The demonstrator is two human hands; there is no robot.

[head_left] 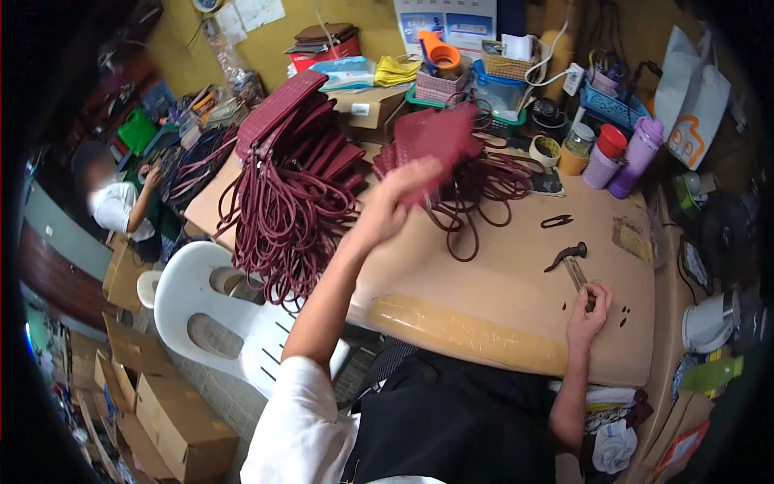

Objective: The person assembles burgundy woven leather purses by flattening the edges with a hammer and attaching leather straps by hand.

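My left hand (395,198), blurred by motion, grips a dark red woven pouch (442,149) over a smaller heap of red straps (500,177). To its left, a tall stack of similar red pouches (282,113) stands on the table, its looped cords (282,218) hanging over the edge. My right hand (588,315) is closed around the wooden handle of a hammer (574,262), whose dark head lies over the tabletop. Small black pieces (625,316) lie right of my right hand, and a pair of black thread snips (556,221) lies beyond the hammer.
Jars, tumblers (605,157) and baskets (512,60) line the back of the brown table (516,266). A white plastic chair (201,315) stands at the left, near cardboard boxes (181,419). Another person (125,206) is at the far left.
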